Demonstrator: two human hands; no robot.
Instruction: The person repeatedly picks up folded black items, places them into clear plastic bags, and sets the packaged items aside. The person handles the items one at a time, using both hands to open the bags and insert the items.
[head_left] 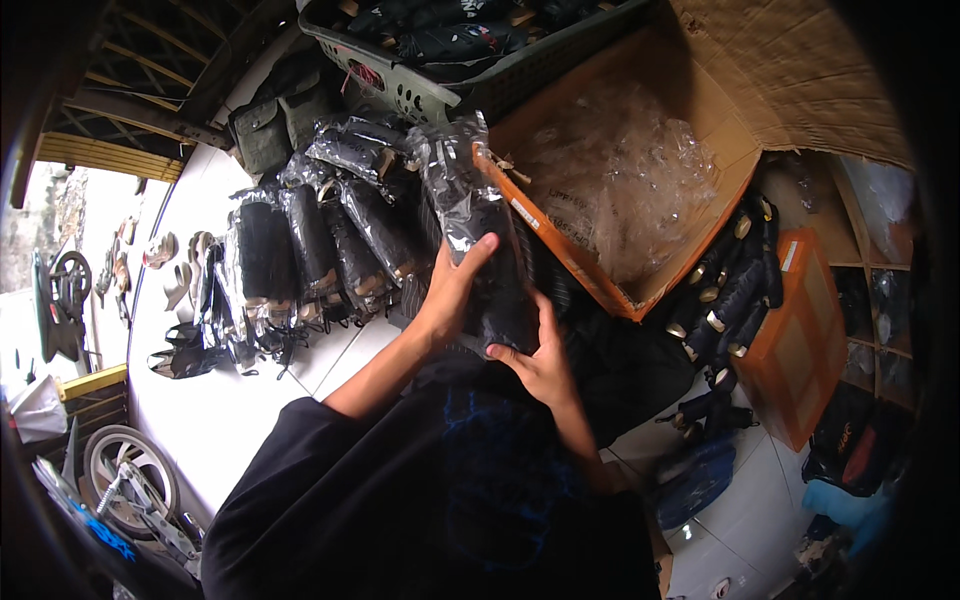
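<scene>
Both my hands hold a black folding umbrella (478, 215) in a clear plastic sleeve, tilted in front of my chest. My left hand (458, 285) is closed around its left side, thumb lying across the plastic. Lower down, my right hand (540, 358) grips the near end, its thumb on top and the other fingers partly hidden behind. The sleeve's loose far end reaches up beside the carton's rim. Left of my hands lies a row of similar sleeved umbrellas (308, 240), with tan ends showing on several.
An open carton (560, 235) with crumpled clear plastic bags (620, 170) stands at right. Behind it is a grey-green basket (440, 100) of dark items. Loose black umbrellas (735, 280) lie near an orange-brown box (800, 340). A motorbike wheel (130, 480) shows at lower left.
</scene>
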